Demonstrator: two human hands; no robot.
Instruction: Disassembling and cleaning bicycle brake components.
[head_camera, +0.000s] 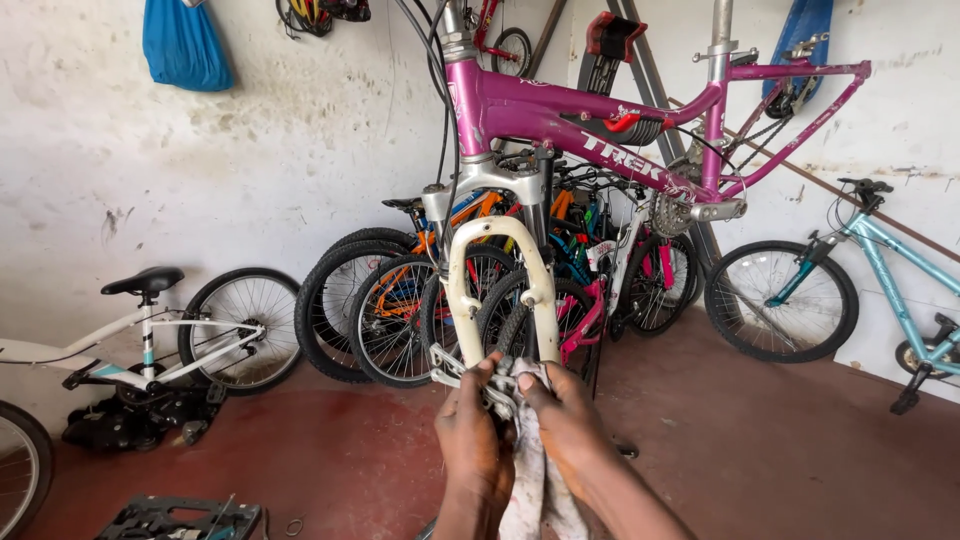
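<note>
A magenta bicycle frame (600, 120), wheels removed, is being held raised in a repair stand, its cream suspension fork (500, 290) hanging toward the camera. At the fork's lower ends, both hands are being pressed around a pale, soiled rag (535, 470). The left hand (472, 440) is being closed on the rag and on the tip of the near fork leg, the fingers curled tight; the right hand (570, 425) is being closed likewise from the other side, the thumb lying over the cloth. A grey metal part is being gripped within the rag, though its kind cannot be told.

The step in hand is judged to be the wiping of the fork tips. The next move is judged to call for a firm, twisting rub along the leg, with the frame being kept steady in its stand.

Packages and signs: a blue bag (185, 45) is being hung high on the stained white wall (250, 170), toward its left edge; a second blue cover (805, 40) is hanging toward the right. A white lettered mark is being shown on the frame's down tube. A dark tool tray (180, 518) is lying at the near left edge of the red floor (760, 440). Against the wall, a cluster of bicycles (420, 300) is being stored, with a white bicycle (150, 340) to the left and a light blue bicycle (860, 290) to the right.
</note>
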